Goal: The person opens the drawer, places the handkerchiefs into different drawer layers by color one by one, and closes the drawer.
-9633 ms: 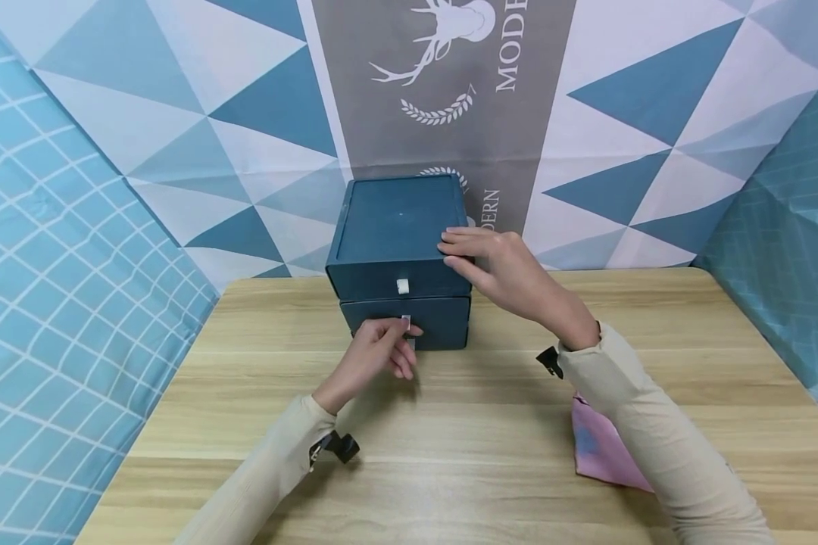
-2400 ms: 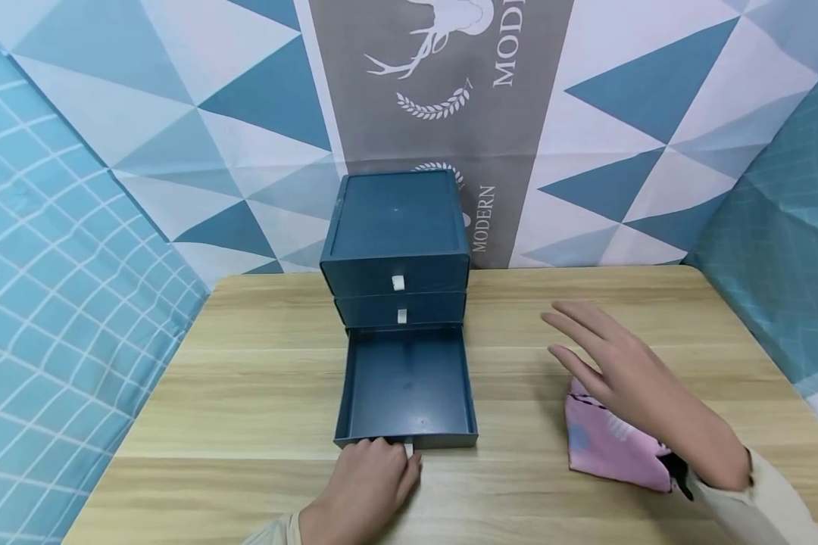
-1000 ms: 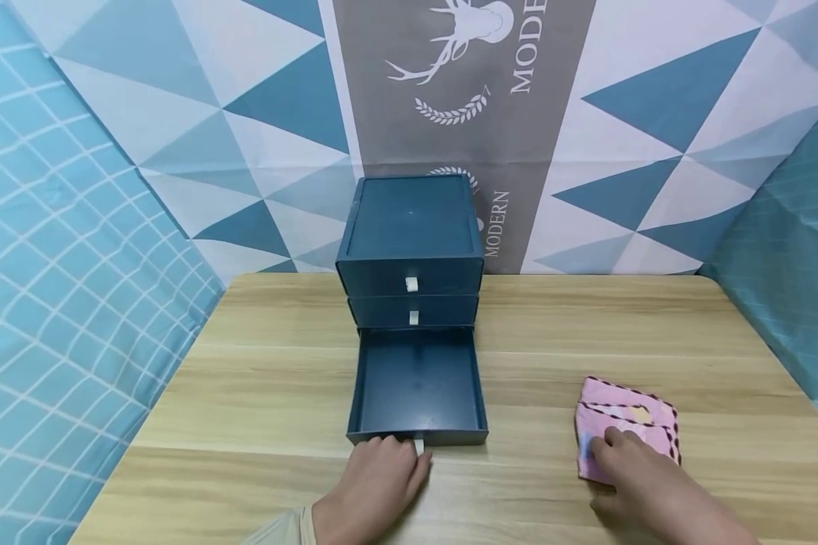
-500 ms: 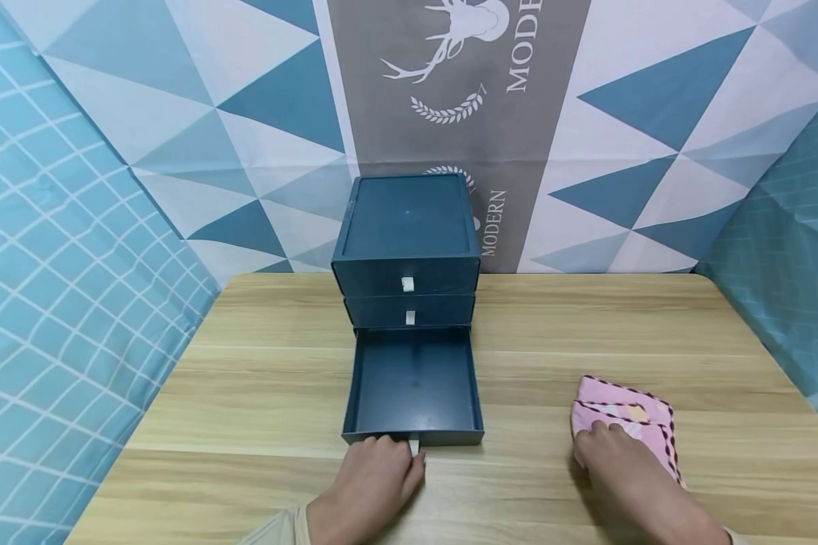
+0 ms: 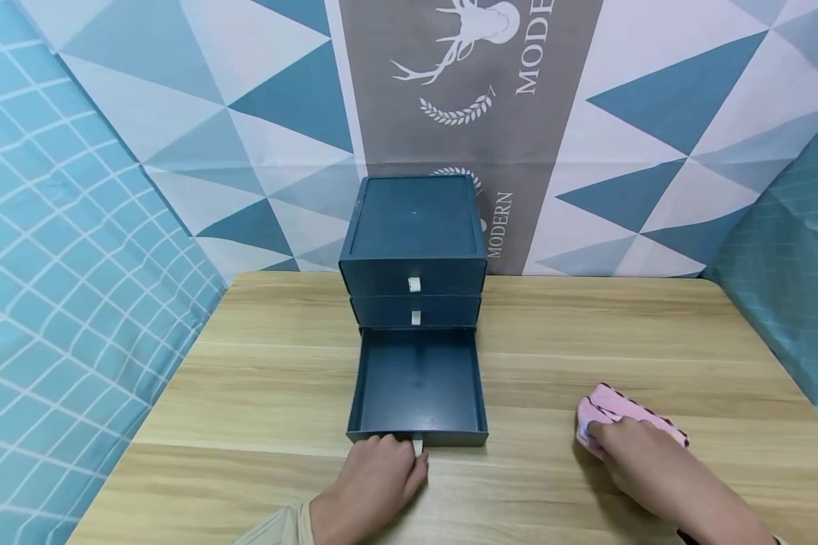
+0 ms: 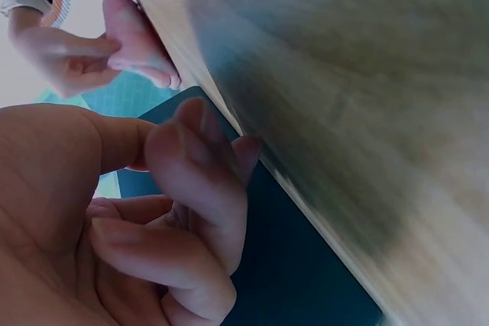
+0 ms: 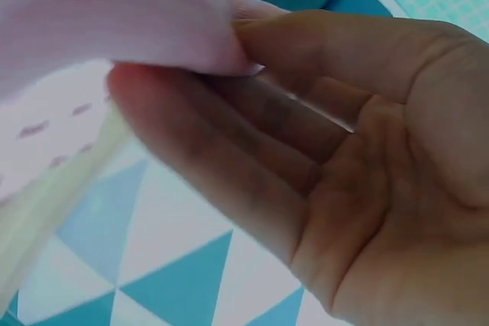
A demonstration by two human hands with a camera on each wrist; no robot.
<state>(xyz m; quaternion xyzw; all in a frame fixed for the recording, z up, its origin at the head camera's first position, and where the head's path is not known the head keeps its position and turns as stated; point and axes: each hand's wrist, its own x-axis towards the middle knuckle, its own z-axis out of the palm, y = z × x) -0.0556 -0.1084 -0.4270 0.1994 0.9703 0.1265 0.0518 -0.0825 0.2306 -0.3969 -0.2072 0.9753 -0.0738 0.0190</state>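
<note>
A dark blue drawer unit (image 5: 412, 276) stands at the back of the table, its bottom drawer (image 5: 419, 382) pulled out with a bare floor. My left hand (image 5: 370, 484) is at the drawer's front edge, fingers curled at its white pull tab (image 5: 418, 446); in the left wrist view the hand (image 6: 164, 211) hides the tab. On the right, my right hand (image 5: 654, 465) pinches a folded pink cloth (image 5: 610, 405) with dark stitched edging. The right wrist view shows the cloth (image 7: 145, 24) between thumb and fingers; the left wrist view shows it (image 6: 137, 36) raised off the table.
Two upper drawers with white tabs (image 5: 414, 284) are pushed in. The wooden table (image 5: 266, 401) reaches back to a patterned wall cloth (image 5: 286, 136). Blue checked cloth (image 5: 75, 250) hangs at the left, teal cloth (image 5: 791, 265) at the right.
The bottom drawer was pulled out by my left hand, which stays at its front. My right hand left the unit's top, went to the pink cloth and now grips it, folding and lifting it.
</note>
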